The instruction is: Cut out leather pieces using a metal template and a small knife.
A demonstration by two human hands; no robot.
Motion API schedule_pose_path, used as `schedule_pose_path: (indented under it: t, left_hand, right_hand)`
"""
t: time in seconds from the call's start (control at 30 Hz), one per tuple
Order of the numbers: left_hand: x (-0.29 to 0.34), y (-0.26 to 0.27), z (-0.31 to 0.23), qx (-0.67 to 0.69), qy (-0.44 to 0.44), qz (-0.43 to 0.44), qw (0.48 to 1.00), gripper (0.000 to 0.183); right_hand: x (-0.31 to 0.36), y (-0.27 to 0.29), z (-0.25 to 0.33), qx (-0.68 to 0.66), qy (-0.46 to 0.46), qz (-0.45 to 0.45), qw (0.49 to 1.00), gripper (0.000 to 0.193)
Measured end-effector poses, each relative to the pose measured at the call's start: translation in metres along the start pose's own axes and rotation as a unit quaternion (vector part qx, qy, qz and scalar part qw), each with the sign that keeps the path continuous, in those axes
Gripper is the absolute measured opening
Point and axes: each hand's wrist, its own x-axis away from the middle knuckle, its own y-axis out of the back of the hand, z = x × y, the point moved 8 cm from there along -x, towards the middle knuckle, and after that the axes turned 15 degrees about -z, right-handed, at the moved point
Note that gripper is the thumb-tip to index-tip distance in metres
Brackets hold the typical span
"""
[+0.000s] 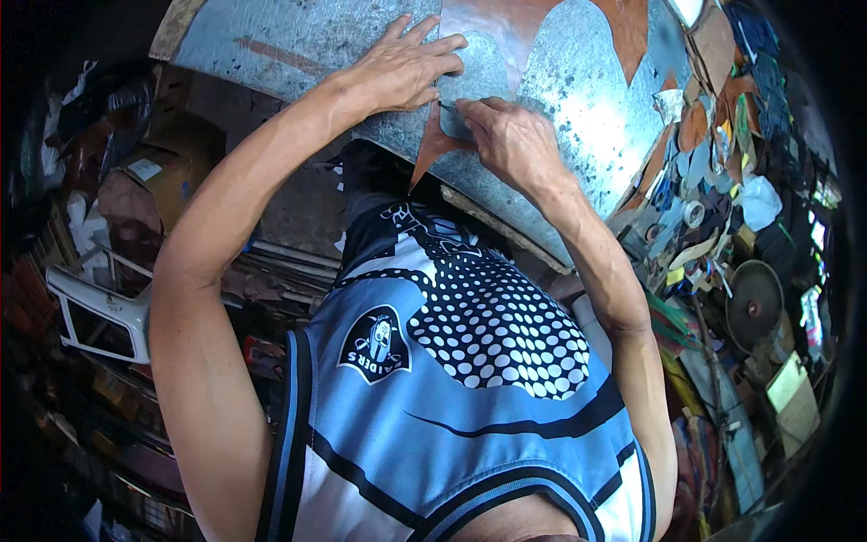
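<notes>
The left hand [404,68] lies flat and open on the galvanised sheet [587,108]; the right hand [510,135] pinches a small blade [449,107] by brown leather [433,149]. A cardboard box [167,176] with a white label [144,169] sits far left.

The tabletop [587,108] is sheet metal with a mottled, spangled grey finish, dully shiny and scuffed. On it lies brown leather [506,32], matt and smooth, and a pointed leather offcut [432,149] of the same reddish brown hangs over the edge. The sleeveless shirt [470,397] is a smooth, faintly glossy synthetic cloth. At the left stands a white plastic chair [95,312], matt and worn, beside crumpled brown cardboard [167,172]. Scraps of leather and cloth [713,135] pile at the right.
</notes>
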Motion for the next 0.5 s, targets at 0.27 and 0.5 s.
schedule_pose_path:
  t: [0.27, 0.5]
  left_hand:
    - [-0.024, -0.018, -0.03, 0.007, -0.014, 0.026, 1.0, 0.042]
    - [-0.033, -0.033, -0.04, 0.005, -0.013, 0.031, 0.999, 0.043]
  right_hand:
    - [0.044, 0.0, -0.015, -0.043, -0.156, -0.072, 0.984, 0.022]
    - [0.066, -0.008, -0.021, -0.089, -0.264, -0.111, 0.954, 0.027]
